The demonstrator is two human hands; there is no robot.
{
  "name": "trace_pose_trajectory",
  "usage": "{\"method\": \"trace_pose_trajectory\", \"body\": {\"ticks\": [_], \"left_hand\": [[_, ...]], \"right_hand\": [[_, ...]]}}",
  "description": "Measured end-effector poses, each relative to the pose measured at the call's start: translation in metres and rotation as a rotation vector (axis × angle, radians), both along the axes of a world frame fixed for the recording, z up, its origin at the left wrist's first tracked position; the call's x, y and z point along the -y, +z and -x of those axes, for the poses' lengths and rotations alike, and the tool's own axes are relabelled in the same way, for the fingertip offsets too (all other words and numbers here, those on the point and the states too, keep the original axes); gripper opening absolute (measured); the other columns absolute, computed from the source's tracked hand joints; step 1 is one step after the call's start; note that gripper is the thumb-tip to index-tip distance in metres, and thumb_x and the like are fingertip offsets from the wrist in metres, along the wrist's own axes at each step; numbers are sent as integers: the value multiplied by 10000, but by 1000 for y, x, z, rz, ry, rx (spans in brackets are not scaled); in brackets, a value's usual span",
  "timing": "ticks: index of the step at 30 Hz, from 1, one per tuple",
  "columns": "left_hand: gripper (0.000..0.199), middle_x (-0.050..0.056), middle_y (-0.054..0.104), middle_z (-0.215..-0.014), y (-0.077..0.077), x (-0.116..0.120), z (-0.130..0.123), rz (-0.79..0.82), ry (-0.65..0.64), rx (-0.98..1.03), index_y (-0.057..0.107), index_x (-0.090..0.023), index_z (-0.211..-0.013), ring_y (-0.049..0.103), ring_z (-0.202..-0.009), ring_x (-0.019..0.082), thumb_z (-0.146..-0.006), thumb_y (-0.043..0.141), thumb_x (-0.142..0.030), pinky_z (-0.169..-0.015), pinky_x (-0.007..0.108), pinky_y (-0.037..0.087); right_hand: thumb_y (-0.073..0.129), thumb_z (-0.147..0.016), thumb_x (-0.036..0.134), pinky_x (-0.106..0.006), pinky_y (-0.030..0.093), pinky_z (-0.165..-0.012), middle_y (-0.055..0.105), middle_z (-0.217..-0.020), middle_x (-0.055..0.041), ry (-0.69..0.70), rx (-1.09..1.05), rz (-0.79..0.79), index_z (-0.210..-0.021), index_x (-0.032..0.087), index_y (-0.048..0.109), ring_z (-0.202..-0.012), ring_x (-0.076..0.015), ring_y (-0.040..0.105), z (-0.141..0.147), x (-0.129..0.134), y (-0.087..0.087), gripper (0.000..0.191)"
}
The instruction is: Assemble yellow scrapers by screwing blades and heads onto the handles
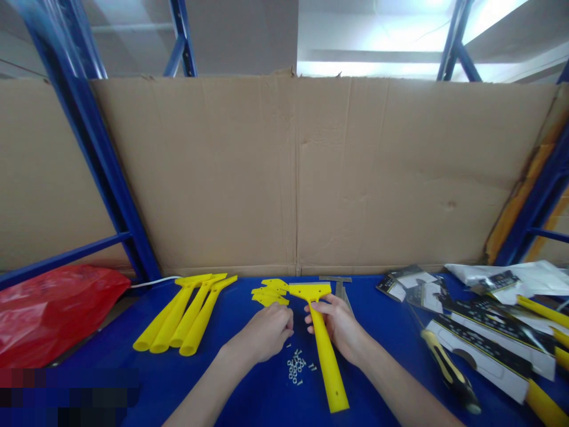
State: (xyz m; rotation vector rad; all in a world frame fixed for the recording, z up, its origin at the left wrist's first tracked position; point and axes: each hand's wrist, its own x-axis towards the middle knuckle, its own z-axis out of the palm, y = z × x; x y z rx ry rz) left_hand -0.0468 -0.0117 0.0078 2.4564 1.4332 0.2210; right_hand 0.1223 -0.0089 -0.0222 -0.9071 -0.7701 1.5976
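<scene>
My right hand [335,323] holds a yellow scraper [326,356] by its neck, its wide head pointing away and its handle toward me. My left hand [271,332] is closed just left of the scraper, fingers curled down; whatever it may hold is hidden. Beyond that hand lie several flat yellow plates [270,292]. Small screws and nuts [295,366] are scattered on the blue table [249,394] between my hands. Metal blades [340,287] rest behind my right hand.
Several yellow handles [195,323] lie at the left, near a red plastic bag [66,314]. On the right are a screwdriver [451,370] and packaging cards [484,356]. A cardboard wall [293,172] stands behind, with blue metal posts [106,172] at the sides.
</scene>
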Motion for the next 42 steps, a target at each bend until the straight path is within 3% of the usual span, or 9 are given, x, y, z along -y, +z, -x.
{"method": "trace_pose_trajectory", "body": {"ticks": [6, 14, 20, 42], "left_hand": [[144, 37, 625, -781, -12, -16, 5, -11, 47, 259, 586, -171, -774, 565, -737, 173, -817, 472, -249, -669, 282, 410], [145, 26, 628, -775, -5, -31, -6, -240, 267, 612, 599, -184, -741, 577, -773, 175, -810, 506, -271, -723, 301, 437], [130, 32, 616, -820, -9, -36, -12, -348, 240, 594, 613, -193, -710, 566, -867, 203, -797, 545, -261, -787, 337, 437], [102, 31, 608, -836, -7, -32, -17, -443, 217, 475, 627, -196, -723, 559, -879, 206, -803, 563, -198, -832, 366, 434]], "right_hand": [[664, -642, 129, -277, 512, -499, 660, -699, -20, 22, 5, -3, -914, 158, 512, -533, -146, 623, -1, 1, 1, 313], [643, -626, 124, -268, 501, -488, 660, -680, -21, 24, 27, 7, -937, 151, 516, -524, -148, 620, 1, -1, 2, 338], [646, -615, 121, -270, 500, -485, 660, -689, -22, 31, 14, 5, -923, 161, 512, -525, -149, 619, 2, -2, 0, 339], [635, -621, 132, -277, 499, -487, 656, -690, -19, 43, 16, -11, -927, 163, 527, -521, -149, 618, 2, -3, -2, 326]]}}
